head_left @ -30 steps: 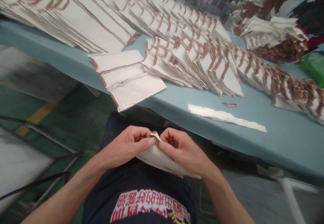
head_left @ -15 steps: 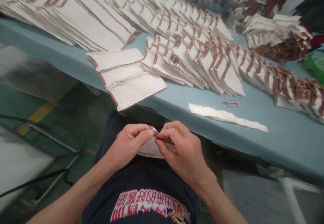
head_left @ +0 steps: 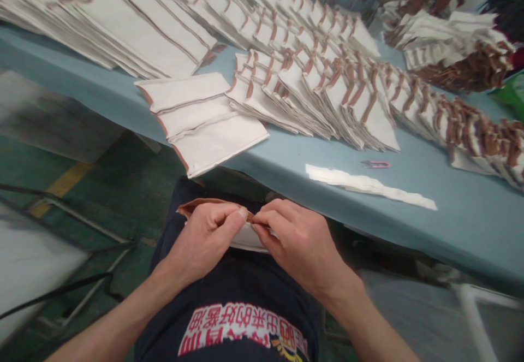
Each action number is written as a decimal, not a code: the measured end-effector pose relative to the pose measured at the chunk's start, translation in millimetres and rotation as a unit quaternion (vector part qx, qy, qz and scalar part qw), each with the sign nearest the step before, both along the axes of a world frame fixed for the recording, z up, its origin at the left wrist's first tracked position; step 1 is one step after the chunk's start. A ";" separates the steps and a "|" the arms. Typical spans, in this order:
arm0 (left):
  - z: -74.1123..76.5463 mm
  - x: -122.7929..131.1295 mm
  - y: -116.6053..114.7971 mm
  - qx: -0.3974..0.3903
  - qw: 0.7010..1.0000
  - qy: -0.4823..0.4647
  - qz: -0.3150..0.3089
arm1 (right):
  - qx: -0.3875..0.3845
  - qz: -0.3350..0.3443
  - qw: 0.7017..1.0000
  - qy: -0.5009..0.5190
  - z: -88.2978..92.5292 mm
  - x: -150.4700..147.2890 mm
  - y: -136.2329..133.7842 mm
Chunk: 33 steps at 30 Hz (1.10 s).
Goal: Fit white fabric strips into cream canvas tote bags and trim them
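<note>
Over my lap I hold a white fabric piece [head_left: 245,237] with a brown edge, partly covered by my hands. My left hand [head_left: 208,231] pinches the brown edge between thumb and fingers. Close beside it, my right hand [head_left: 297,239] pinches the same edge, thumb and fingertips pressed together. The brown border gapes a little to the left of my left hand. What lies between the fingertips is too small to make out.
A blue-covered table [head_left: 286,157] runs across in front. On it lie a flat white panel [head_left: 204,116], overlapping stacks of brown-edged fabric pieces [head_left: 311,86], pink thread snips [head_left: 375,164] and white strips [head_left: 368,183]. A metal frame [head_left: 82,214] stands at the left.
The brown edge now shows to the left of my left hand. The white bit that stuck up between my fingertips is no longer seen. Both hands stay close together.
</note>
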<state>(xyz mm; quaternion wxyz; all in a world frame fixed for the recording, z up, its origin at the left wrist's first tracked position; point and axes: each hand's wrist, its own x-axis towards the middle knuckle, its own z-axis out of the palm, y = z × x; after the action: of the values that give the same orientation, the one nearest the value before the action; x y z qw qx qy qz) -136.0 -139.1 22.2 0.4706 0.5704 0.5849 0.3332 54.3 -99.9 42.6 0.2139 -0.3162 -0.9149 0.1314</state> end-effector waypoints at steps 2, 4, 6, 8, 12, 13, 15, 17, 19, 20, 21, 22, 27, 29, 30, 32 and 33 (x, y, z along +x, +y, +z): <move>0.5 1.0 -0.1 0.000 1.000 0.014 0.009 | 0.036 0.010 0.999 -0.036 1.8 -0.8 0.6; 1.3 1.9 0.1 -0.002 1.000 0.017 0.015 | 0.062 0.022 0.995 -0.068 4.3 -1.2 1.7; 1.6 2.7 0.2 -0.006 1.000 0.017 0.015 | 0.067 0.039 0.992 -0.095 6.8 -0.9 3.4; 1.4 3.1 0.1 -0.011 1.000 0.017 0.014 | 0.067 0.047 0.990 -0.111 8.6 -0.5 4.5; 2.7 3.4 0.5 -0.017 1.000 0.005 0.015 | 0.084 0.027 0.990 -0.106 10.1 -1.5 2.3; 3.7 3.7 0.9 -0.020 1.000 -0.003 0.015 | 0.089 0.023 0.991 -0.102 10.5 -2.1 1.2; 6.0 4.4 1.9 -0.025 0.999 -0.020 0.014 | 0.104 0.018 0.990 -0.095 11.7 -3.2 -0.8; 8.3 5.3 2.7 -0.031 0.999 -0.030 0.014 | 0.115 0.019 0.989 -0.094 13.2 -3.8 -1.7; 9.8 6.2 2.9 -0.039 0.999 -0.028 0.014 | 0.114 0.022 0.989 -0.092 14.3 -3.7 -1.7; 10.1 6.5 2.7 -0.042 0.999 -0.025 0.013 | 0.110 0.023 0.990 -0.090 14.7 -3.4 -1.6; 10.3 6.8 2.4 -0.042 0.999 -0.021 0.012 | 0.103 0.023 0.990 -0.090 14.9 -3.1 -1.7; 10.2 6.9 1.9 -0.040 0.999 -0.016 0.009 | 0.096 0.024 0.991 -0.091 15.0 -2.8 -1.8; 10.3 6.4 0.1 0.011 1.000 0.011 -0.011 | 0.088 0.025 0.989 -0.117 16.4 -2.8 -2.1; 11.0 6.3 -0.1 0.029 0.999 0.014 -0.023 | 0.106 0.019 0.986 -0.127 17.6 -3.2 -0.7; 11.4 6.5 -0.1 0.029 0.999 0.013 -0.031 | 0.116 0.015 0.985 -0.129 17.9 -3.4 0.4; 11.6 7.4 0.0 0.019 0.999 0.006 -0.041 | 0.133 0.005 0.982 -0.133 17.2 -3.7 2.9; 11.1 8.2 0.0 0.014 0.999 0.002 -0.041 | 0.139 0.003 0.981 -0.136 15.9 -3.8 4.0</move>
<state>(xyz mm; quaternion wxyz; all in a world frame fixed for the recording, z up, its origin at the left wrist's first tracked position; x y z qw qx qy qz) -127.9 -139.1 33.3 0.4746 0.6014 0.5570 0.3207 50.6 -95.8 58.5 0.1286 -0.2960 -0.9456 -0.0407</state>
